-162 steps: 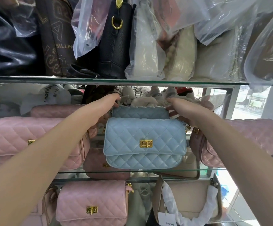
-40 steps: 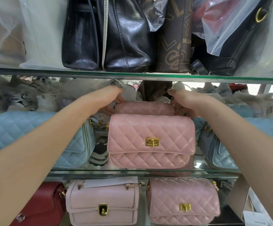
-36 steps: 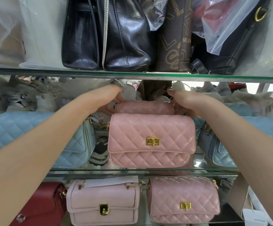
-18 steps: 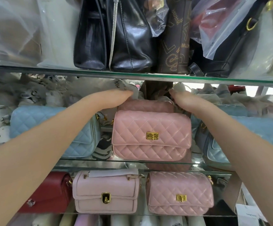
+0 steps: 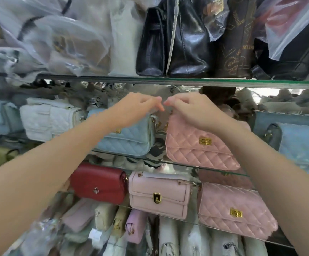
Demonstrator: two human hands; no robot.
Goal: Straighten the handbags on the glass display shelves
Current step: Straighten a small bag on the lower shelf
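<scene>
Both now closer: R hand (image 5: 193, 109) fingers grip pink bag (image 5: 192, 152), L hand (image 5: 137, 108) unclear.

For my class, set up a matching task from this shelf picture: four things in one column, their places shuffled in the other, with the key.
Column A
1 black bag
2 red bag
3 white bag
4 right hand

Column B
a lower shelf, beside a pale pink bag
b holding the top edge of a quilted pink bag
c top shelf
d middle shelf, left of a blue bag

Pairs: 1-c, 2-a, 3-d, 4-b
</scene>
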